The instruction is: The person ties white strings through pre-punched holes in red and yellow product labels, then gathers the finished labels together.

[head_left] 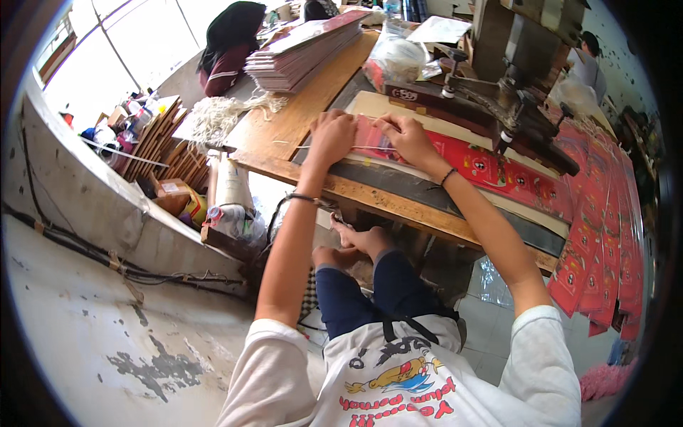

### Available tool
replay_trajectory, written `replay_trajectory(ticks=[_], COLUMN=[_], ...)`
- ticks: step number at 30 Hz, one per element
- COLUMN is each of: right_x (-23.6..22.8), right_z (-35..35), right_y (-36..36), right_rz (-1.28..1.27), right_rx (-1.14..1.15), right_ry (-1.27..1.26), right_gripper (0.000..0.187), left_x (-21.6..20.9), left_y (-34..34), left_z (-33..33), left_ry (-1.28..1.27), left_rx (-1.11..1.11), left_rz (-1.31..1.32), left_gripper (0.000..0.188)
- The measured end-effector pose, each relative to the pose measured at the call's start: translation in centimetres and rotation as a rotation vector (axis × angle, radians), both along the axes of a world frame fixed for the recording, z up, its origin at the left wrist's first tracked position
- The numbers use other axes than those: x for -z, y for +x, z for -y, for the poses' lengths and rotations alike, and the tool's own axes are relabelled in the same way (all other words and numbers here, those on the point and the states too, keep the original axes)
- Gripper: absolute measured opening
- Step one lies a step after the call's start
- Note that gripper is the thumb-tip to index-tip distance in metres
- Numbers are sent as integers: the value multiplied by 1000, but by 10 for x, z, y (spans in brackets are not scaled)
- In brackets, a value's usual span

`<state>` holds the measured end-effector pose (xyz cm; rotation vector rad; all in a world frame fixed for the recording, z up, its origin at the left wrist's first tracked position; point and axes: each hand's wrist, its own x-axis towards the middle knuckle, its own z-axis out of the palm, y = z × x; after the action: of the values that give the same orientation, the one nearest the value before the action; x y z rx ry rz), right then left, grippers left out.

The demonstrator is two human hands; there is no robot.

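Note:
A red printed plastic strip (466,160) lies lengthwise on the machine's pale bed board (366,104). Over its left end, both my hands are close together with fingers bent. A thin white string (371,148) runs across the strip between them, and its loose tail reaches left over the wood. My left hand (331,136) is closed on the string at the strip's left end. Just right of it, my right hand (408,140) pinches the string with thumb and forefinger. The fingertips are partly hidden, so the exact grip is unclear.
A dark metal press bar (469,117) stands behind the strip. Many red strips (594,235) hang over the table's right end. To the left are a white string bundle (220,117), a stack of flat boards (302,57) and a box (171,188). Other people are farther back.

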<state>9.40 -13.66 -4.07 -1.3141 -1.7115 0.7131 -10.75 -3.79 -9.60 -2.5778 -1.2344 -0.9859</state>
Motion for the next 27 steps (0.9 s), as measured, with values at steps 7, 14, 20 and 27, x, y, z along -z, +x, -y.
replay_trajectory(ticks=[7,14,20,27], right_x=[-5,-34,-33,-36], right_z=[4,40,46,55], right_y=[39,43,44,31], right_rz=[-113,-11,-96,8], right_rx=[-189,-555,-712,-707], right_ry=[-180,-521,-813,-762], right_gripper=[26,28,32,33], left_x=[-26,-38,-40,-37], left_y=[5,10,13,7], left_z=[17,42,67,86], left_ry=[-316,-424,-345,-389], left_rx=[230,338,302,239], left_rz=[251,485,295,343], left_gripper=[34,36,45,44])
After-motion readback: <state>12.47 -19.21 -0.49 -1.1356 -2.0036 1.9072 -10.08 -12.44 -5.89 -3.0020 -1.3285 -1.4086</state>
